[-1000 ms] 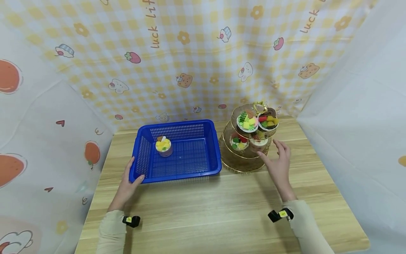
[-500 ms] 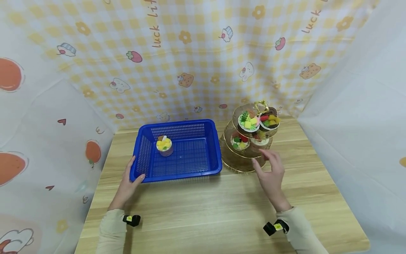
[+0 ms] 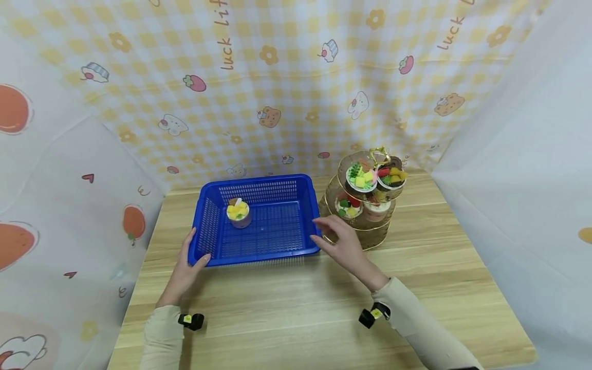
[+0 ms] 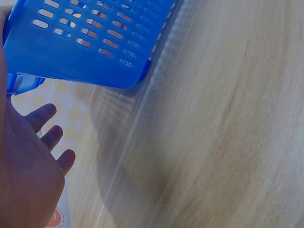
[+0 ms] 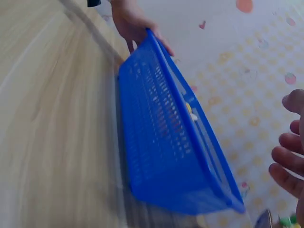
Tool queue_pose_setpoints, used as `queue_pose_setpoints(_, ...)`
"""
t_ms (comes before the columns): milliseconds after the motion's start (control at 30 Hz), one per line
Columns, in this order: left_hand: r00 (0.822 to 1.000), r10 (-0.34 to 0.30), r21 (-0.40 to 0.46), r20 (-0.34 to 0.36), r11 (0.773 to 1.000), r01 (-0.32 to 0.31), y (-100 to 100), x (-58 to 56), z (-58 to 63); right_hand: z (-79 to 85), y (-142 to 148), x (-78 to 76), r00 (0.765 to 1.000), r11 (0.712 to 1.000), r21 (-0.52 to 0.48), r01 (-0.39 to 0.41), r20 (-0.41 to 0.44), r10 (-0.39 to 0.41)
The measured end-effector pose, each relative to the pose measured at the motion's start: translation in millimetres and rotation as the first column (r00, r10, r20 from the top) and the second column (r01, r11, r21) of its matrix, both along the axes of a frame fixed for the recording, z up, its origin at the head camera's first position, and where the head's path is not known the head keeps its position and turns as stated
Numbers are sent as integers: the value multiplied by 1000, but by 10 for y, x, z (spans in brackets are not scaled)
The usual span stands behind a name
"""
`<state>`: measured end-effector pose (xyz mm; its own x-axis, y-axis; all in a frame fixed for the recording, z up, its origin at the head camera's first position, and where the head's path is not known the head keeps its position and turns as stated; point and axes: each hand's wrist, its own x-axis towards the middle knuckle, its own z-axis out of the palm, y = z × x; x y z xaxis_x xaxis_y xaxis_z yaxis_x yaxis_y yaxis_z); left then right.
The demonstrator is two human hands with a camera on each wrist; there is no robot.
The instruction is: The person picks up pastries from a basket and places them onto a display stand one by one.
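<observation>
My left hand (image 3: pixel 184 275) grips the front left corner of a blue perforated plastic basket (image 3: pixel 259 258), with the thumb at its front rim. In the left wrist view several fingers (image 4: pixel 50 137) of that hand stick out below the rim. A toy dessert cup (image 3: pixel 239 216) with yellow cubes on top stands in the basket's left half. At the basket's right front corner hovers my right hand (image 3: pixel 346 247), thumb and fingers apart, holding nothing. Behind that hand is a three-tier gold-rimmed stand (image 3: pixel 375 239), whose lowest tier it partly hides.
Two topped dessert cups share the stand's upper tier, a left one (image 3: pixel 361 179) and a right one (image 3: pixel 392 177). The middle tier carries another cup (image 3: pixel 348 208) and a pale cup (image 3: pixel 377 211). A patterned yellow curtain (image 3: pixel 287 87) hangs behind the wooden table (image 3: pixel 287 318).
My right hand has moved left, from beside the stand's middle tier to the basket's right front corner, with nothing in it. The left hand, the basket and the cups have stayed put.
</observation>
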<state>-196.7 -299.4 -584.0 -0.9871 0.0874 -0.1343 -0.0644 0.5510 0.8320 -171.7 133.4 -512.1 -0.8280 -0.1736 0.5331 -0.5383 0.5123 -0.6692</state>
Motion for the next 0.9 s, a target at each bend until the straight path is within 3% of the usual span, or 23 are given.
queue_pose_setpoints(367,1000,-4,-1,24,1000,4,-20,-11,17,220,-583,-532,986,993,110,-35,165,17)
queue_pose_setpoints(667,1000,-20,-14,4,1000,20,-40,-19,9,366,-977,-974,934,970,221,-97,357,12)
queue_pose_setpoints(900,997,-58,4,-59,998,59,-39,-30,-34,279,-1190,-1334,892,939,316,-135,451,-24)
